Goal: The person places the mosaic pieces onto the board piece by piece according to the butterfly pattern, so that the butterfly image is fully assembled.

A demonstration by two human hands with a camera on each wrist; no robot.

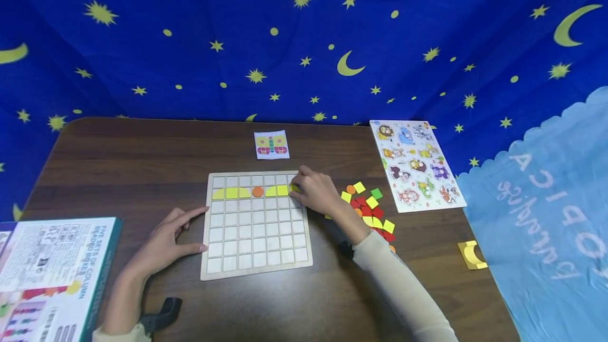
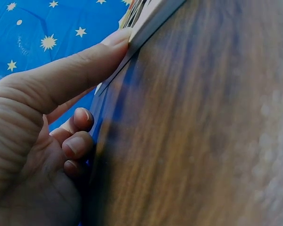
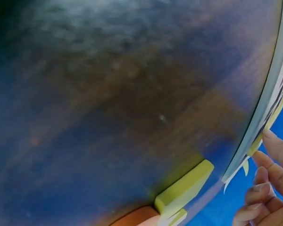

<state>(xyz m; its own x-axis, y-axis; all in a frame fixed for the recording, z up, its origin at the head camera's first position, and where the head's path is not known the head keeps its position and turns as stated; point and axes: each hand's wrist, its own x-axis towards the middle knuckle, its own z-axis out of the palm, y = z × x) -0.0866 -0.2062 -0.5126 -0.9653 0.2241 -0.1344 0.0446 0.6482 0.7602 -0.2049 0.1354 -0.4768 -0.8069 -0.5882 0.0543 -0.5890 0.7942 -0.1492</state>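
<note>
A wooden grid board (image 1: 252, 264) lies flat on the table. Its second row holds yellow squares (image 1: 231, 192), yellow curved-edge tiles (image 1: 218, 194) and one orange disc (image 1: 257, 191). At that row's right end my right hand (image 1: 317, 190) pinches a yellow tile (image 1: 295, 188) between thumb and finger; the fingers mostly cover its shape. In the right wrist view the same yellow tile (image 3: 254, 147) shows at the board's edge. My left hand (image 1: 163, 240) touches the board's left edge with extended thumb and index finger, and its other fingers bend inward in the left wrist view.
Loose red, yellow, green and orange tiles (image 1: 372, 201) lie right of the board. A butterfly pattern card (image 1: 272, 155) sits behind it. An animal puzzle board (image 1: 404, 170) lies at the back right, a yellow cut-out piece (image 1: 470, 255) near the right edge, a box (image 1: 52, 273) at the left.
</note>
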